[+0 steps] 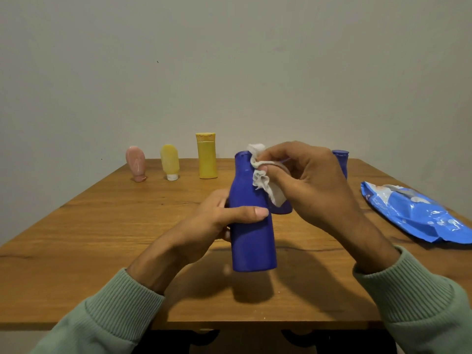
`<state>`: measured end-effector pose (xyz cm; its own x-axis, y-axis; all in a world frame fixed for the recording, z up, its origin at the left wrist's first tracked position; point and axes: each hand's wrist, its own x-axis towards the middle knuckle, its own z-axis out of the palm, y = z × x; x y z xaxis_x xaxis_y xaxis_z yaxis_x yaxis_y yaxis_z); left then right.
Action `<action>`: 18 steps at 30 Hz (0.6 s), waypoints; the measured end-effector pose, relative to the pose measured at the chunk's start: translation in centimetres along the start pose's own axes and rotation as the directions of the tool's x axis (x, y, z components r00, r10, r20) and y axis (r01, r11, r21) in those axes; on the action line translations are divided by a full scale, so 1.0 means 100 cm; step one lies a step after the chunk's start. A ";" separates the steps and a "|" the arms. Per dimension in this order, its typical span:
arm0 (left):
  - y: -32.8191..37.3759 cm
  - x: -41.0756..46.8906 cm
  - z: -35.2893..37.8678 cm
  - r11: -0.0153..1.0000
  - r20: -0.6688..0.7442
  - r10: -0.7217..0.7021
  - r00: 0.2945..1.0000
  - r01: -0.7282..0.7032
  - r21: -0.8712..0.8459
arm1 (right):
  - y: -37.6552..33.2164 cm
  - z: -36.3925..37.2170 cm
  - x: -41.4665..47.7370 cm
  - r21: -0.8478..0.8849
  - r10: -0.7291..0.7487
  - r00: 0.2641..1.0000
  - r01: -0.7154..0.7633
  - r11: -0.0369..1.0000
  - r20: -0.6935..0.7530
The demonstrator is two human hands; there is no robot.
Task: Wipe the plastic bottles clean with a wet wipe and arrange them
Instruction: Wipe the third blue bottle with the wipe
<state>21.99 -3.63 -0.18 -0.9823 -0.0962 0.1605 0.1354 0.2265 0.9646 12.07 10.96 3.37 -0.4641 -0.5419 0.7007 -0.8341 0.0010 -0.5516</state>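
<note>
Wooden table (102, 238); wipe (260, 180) at blue bottle (251, 241) neck, seemingly

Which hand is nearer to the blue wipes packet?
Right. The right hand holds a wipe left of the packet; the left hand grips the blue bottle farther left.

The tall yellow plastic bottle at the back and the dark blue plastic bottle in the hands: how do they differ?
The tall yellow plastic bottle stands on the wooden table; the left hand grips the dark blue plastic bottle. The right hand presses a white wet wipe to the blue bottle's neck; nothing touches the yellow one. Yellow is straight-sided; blue narrows upward. Both are upright.
</note>
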 end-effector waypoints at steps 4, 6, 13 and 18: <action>0.006 0.002 0.002 0.973 -0.105 -0.001 0.995 -0.023 -0.230 | 0.006 -0.004 0.002 0.093 0.197 0.967 -0.213 0.973 0.161; 0.007 0.004 0.001 0.951 -0.159 -0.039 0.987 -0.012 -0.308 | 0.006 -0.005 0.001 0.172 0.227 0.950 -0.265 0.949 0.213; 0.002 0.007 0.000 0.955 -0.241 -0.139 0.961 0.066 -0.288 | -0.005 0.003 -0.005 -0.007 0.035 0.950 -0.035 0.999 0.311; -0.004 0.011 -0.003 0.933 -0.303 -0.231 0.924 0.122 -0.340 | -0.020 -0.003 -0.009 -0.173 0.012 0.760 0.132 0.976 0.650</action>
<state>20.88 -4.09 -0.34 -0.9003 -0.4352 -0.0109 0.0508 -0.1298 0.9902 14.03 11.67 3.97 -0.1688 -0.9581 0.2314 -0.9269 0.0744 -0.3679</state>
